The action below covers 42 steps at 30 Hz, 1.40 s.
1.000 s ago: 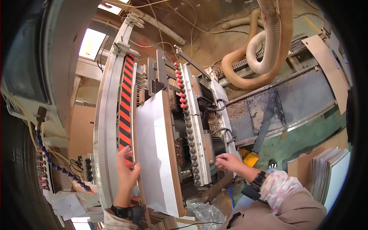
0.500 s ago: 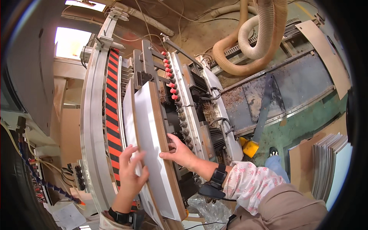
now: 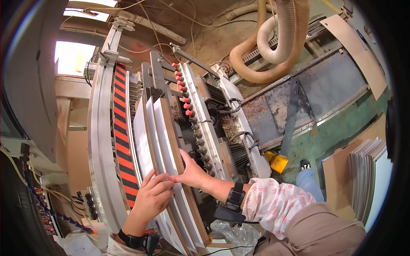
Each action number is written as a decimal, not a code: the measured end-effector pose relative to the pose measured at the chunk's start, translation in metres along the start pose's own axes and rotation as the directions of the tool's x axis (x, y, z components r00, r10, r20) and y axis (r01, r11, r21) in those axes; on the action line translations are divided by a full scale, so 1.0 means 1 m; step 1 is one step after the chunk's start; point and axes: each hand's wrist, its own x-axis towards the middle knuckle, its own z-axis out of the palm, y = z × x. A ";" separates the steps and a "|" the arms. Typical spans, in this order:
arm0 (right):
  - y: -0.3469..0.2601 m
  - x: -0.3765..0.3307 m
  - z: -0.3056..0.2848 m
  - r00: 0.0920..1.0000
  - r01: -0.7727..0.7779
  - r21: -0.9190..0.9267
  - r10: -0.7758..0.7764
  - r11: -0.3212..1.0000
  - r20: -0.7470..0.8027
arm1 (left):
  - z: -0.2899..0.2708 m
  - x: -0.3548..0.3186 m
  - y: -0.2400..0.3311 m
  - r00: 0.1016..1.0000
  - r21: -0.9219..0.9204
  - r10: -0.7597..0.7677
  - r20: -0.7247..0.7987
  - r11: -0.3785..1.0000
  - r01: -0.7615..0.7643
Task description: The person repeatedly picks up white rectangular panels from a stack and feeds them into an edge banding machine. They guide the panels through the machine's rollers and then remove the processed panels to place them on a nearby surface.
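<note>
Three white panels with brown edges stand on edge side by side, fanned slightly apart, with narrow gaps between them: the left panel [image 3: 142, 136], the middle panel [image 3: 188, 230] and the right panel [image 3: 163, 126]. My left hand [image 3: 153, 197] has its fingers curled over the top edges near the middle panel, fingertips close to my right thumb. My right hand [image 3: 193, 174] straddles the right panel, thumb across its top and fingers down its far-right side, partly hidden. Wristbands with black devices sit on both my wrists.
A red-and-black striped strip [image 3: 122, 141] and metal beam [image 3: 100, 170] run left of the panels. Right of them is a machine with red-capped fittings [image 3: 185, 100]. Beyond lie ribbed hoses [image 3: 245, 64], a grey bed with debris [image 3: 333, 89], a yellow part [image 3: 278, 163] and stacked sheets [image 3: 363, 179].
The panels have spread, and a third one now shows between gaps. My left hand has moved right and closed at the panel edges, near my right thumb. The view has shifted slightly.
</note>
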 end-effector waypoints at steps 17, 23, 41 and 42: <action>-0.005 -0.007 0.010 0.997 -0.018 -0.095 0.011 0.995 -0.071 | -0.021 0.000 0.018 0.972 0.008 -0.230 0.058 0.973 0.229; 0.005 -0.002 0.015 0.994 0.050 -0.066 -0.055 0.997 -0.091 | -0.009 0.002 0.025 0.953 0.019 -0.293 0.074 0.956 0.292; -0.006 0.000 -0.019 0.975 -0.129 0.266 0.073 0.955 0.211 | -0.027 -0.045 0.006 0.935 -0.196 -0.352 -0.040 0.921 0.338; -0.004 0.006 -0.016 0.974 -0.127 0.252 0.073 0.959 0.213 | -0.025 -0.046 0.004 0.934 -0.201 -0.351 -0.063 0.921 0.333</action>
